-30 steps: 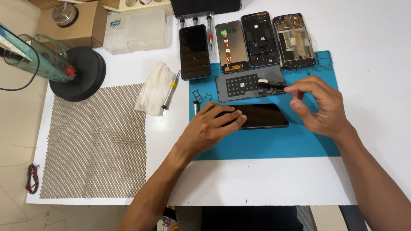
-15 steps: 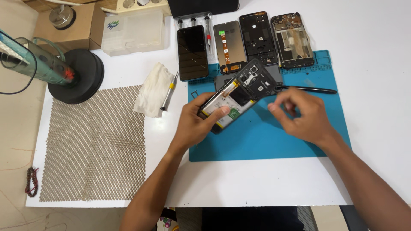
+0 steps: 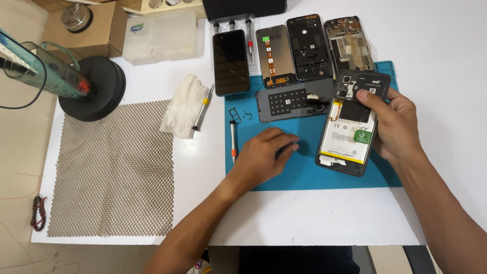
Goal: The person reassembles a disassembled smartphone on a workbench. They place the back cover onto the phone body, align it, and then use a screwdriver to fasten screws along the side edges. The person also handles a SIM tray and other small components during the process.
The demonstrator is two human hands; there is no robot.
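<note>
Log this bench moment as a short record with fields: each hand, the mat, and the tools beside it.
right hand: grips an opened phone by its right edge, battery side up, over the blue mat
left hand: palm down on the mat, holding nothing visible
on mat: dark back plate, small card tray
mat's left edge: orange-banded screwdriver
left of mat: yellow-banded screwdriver beside a white cloth
behind mat: row of phone screens and frames

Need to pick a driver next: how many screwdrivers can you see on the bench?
5: yellow-handled screwdriver beside the white cloth; orange-banded screwdriver on the blue mat left of the left hand; three in the rear clear holder. Others may be hidden.
</note>
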